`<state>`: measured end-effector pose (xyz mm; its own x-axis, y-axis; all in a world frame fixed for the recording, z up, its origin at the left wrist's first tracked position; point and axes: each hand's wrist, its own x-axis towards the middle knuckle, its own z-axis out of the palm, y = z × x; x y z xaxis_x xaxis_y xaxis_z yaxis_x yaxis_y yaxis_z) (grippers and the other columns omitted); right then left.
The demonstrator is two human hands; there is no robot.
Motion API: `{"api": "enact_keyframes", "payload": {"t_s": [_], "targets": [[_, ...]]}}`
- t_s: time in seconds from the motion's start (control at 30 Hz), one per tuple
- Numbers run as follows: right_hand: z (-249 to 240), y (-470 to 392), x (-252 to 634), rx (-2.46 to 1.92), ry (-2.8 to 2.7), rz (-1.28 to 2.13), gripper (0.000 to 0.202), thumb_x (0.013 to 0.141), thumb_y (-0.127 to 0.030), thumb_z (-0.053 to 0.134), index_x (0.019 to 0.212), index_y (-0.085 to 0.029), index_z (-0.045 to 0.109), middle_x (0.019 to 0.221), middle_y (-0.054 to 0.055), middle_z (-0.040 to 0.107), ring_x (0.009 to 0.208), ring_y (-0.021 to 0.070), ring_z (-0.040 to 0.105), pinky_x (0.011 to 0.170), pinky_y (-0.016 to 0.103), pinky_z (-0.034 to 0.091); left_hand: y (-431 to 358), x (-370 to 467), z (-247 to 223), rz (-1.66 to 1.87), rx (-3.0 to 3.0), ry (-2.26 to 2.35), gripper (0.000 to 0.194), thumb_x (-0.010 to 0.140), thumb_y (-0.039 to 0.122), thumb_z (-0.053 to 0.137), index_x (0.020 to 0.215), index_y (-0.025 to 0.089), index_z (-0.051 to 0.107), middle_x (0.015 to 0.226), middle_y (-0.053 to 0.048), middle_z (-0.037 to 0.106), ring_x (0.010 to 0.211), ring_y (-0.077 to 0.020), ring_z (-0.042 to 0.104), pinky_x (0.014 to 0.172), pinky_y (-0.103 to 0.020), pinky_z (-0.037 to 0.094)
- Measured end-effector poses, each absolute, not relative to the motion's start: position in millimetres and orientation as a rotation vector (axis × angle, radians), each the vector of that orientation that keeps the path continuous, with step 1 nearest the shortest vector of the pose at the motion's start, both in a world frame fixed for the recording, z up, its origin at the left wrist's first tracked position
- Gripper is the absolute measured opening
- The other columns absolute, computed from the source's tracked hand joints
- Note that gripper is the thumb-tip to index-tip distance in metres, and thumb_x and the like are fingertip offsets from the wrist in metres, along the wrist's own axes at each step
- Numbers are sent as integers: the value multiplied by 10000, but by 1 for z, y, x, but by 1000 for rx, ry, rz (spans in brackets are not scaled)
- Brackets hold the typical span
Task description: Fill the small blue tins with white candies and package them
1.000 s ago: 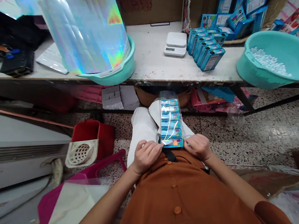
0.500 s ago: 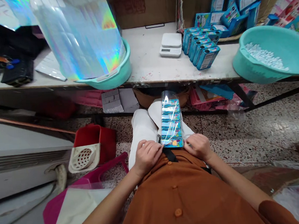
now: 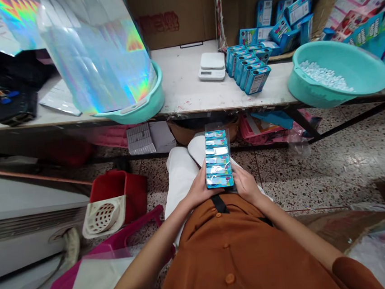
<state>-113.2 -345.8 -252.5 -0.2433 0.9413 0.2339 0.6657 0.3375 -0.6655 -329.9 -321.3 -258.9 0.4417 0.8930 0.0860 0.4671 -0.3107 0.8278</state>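
Observation:
A row of several small blue boxes in a clear plastic sleeve (image 3: 217, 158) lies on my lap, pointing away from me. My left hand (image 3: 200, 190) grips its near left side and my right hand (image 3: 244, 185) grips its near right side. Both hands press against the pack's lower end. More of the same blue boxes (image 3: 248, 68) stand in a row on the white table (image 3: 187, 90) ahead.
A teal basin (image 3: 337, 73) with small white pieces sits at the table's right; another teal basin (image 3: 141, 106) holds holographic sheets (image 3: 98, 53). A white scale (image 3: 211, 66) is mid-table. A red bucket (image 3: 118, 190) and pink tray (image 3: 89, 272) are on the floor at left.
Both hands have slid forward along the pack's sides, now clasping it from left and right. The loose sleeve end at the top has flattened.

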Motion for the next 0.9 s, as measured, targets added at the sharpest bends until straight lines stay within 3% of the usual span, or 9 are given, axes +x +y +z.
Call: {"api": "enact_keyframes", "payload": {"t_s": [0.17, 0.27, 0.57, 0.67, 0.77, 0.9], "targets": [[-254, -331, -121, -1479, -1892, 545, 397, 957, -221, 271, 1250, -196, 538, 1087, 69, 682, 990, 203, 648, 828, 321, 535, -310, -314, -255, 884, 1905, 1252, 817, 772, 357, 651, 1454, 211, 225, 1393, -135, 453, 1288, -277, 435, 1053, -432, 391], [-258, -322, -122, -1550, -1847, 494, 385, 956, -208, 268, 1134, -196, 609, 943, 62, 708, 856, 203, 674, 740, 310, 542, -304, -308, -256, 934, 1891, 1299, 742, 793, 344, 623, 1437, 220, 276, 1369, -117, 488, 1275, -267, 452, 1042, -421, 404], [-253, -316, -125, -1518, -1872, 375, 387, 923, -246, 408, 1289, -199, 528, 1192, 85, 643, 1065, 225, 626, 909, 351, 518, -318, -315, -267, 944, 1790, 1441, 745, 760, 361, 665, 1399, 215, 312, 1269, -103, 574, 1127, -244, 578, 923, -371, 493], [-247, -319, -123, -1451, -1872, 233, 395, 898, -217, 466, 1288, -219, 529, 1200, 80, 638, 1053, 219, 632, 923, 348, 510, -318, -325, -267, 1052, 1946, 1441, 816, 743, 364, 692, 1414, 216, 252, 1346, -149, 492, 1216, -269, 507, 967, -422, 463], [-244, -321, -116, -1357, -1898, 150, 354, 895, -188, 478, 1234, -235, 573, 1197, 73, 640, 1059, 211, 631, 932, 354, 505, -311, -334, -257, 1160, 2241, 1383, 753, 739, 359, 704, 1375, 254, 313, 1422, -154, 395, 1321, -307, 379, 1035, -508, 386], [-242, -318, -112, -1298, -1924, 67, 332, 902, -164, 470, 1205, -212, 598, 1094, 74, 689, 981, 193, 662, 881, 333, 528, -298, -337, -234, 1024, 2496, 1096, 629, 780, 337, 670, 1336, 251, 388, 1352, -114, 494, 1330, -282, 367, 1051, -484, 381]]}}
